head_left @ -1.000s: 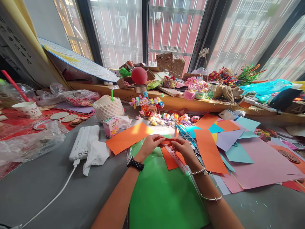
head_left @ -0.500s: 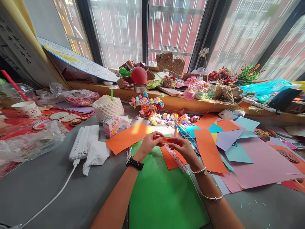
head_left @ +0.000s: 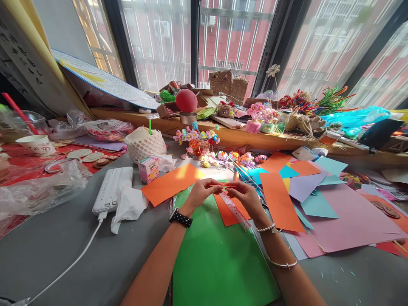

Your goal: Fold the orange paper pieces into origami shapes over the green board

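Two hands are meeting over the middle of the desk (head_left: pixel 63 255), and you are pinching a thin orange strip (head_left: pixel 228 185) between them. Your left hand (head_left: pixel 201 193) is curling shut on the strip's left end, fingertips pressing together; your right hand (head_left: pixel 245 197) is closing on its right end the same way. The strip is looking narrow, flat and papery, and it is hovering just above an orange sheet (head_left: pixel 227 213) and a glossy green sheet (head_left: pixel 216 259).

A slim ruler (head_left: pixel 235 211) with a dotted pattern is lying slantwise under your right hand, crossing that orange sheet. You are wearing a black dotted watch (head_left: pixel 180 218) on the left wrist and a bead bracelet (head_left: pixel 267 229) on the right.

A bigger orange rectangle (head_left: pixel 170 183) is resting just left of your left hand, smooth and matte. Near it a crumpled white tissue (head_left: pixel 129 206) is leaning against a ribbed white power bank (head_left: pixel 113 189), whose cable is trailing toward you. A small pink carton (head_left: pixel 148 169) is standing upright in front of a round lump in white foam netting (head_left: pixel 144 144). To your right, flat sheets in pink (head_left: pixel 350 221), teal and lilac are overlapping in a loose fan.
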Demonstrator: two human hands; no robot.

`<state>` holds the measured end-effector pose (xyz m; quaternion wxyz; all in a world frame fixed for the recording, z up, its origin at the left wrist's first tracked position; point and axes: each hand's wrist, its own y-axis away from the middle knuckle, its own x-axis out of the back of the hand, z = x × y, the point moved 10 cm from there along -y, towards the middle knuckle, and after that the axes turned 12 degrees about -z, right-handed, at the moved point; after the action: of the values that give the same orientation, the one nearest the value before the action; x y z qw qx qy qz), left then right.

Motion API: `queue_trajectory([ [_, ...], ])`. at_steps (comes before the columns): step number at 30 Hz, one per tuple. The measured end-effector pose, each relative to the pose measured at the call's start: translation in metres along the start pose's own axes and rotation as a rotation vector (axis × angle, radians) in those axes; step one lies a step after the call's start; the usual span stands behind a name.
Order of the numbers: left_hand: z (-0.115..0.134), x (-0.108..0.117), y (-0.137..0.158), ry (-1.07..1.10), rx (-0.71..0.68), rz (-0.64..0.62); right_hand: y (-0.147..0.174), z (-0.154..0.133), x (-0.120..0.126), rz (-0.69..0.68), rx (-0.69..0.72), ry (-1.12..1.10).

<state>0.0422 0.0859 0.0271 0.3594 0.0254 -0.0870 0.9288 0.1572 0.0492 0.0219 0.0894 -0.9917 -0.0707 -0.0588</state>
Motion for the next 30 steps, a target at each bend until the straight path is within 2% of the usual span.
queue_trajectory([
  [13,0.0034,0.0013,0.0016,-0.011,0.012,0.035,0.0017,0.0028,-0.0003,0.02,-0.04,-0.019],
  [23,0.0006,0.0001,0.0005,0.028,-0.017,0.02,0.0008,0.0057,-0.0009,0.022,-0.019,-0.091],
  [30,-0.0042,0.003,-0.0012,0.092,-0.007,0.045,0.0011,0.003,0.0029,0.064,0.014,-0.031],
])
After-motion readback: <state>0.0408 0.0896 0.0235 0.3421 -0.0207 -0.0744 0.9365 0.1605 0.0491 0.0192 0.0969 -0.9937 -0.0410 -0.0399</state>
